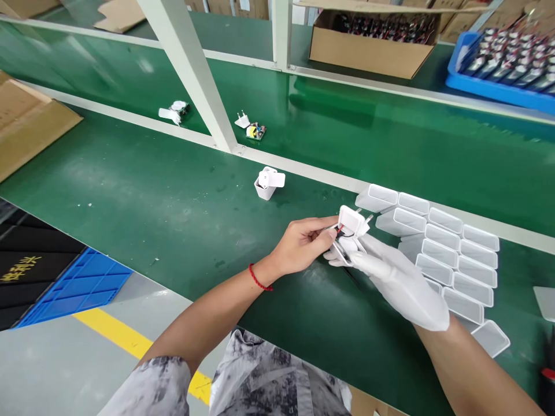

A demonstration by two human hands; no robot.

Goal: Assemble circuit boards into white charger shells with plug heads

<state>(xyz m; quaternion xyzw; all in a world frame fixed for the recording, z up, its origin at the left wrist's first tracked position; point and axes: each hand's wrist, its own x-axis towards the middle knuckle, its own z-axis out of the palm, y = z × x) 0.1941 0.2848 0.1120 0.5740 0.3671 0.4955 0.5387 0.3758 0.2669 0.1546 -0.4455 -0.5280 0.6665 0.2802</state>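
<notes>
Holding a plug piece [352, 221] over mid-counter, head view. The left hand [303, 245] is on its left, arm angled up from lower left, grip pinched on the piece's near edge by the red and black wires [339, 232]. Prongs point right, toward the stack of shells [455, 254]. The gloved right hand [401, 283] lies palm down on the right, grip clamped on a white shell [343, 254] just below the plug piece, touching it. Both wrists are low over the green counter [173, 202]. A loose charger [269, 182] sits apart, farther back.
</notes>
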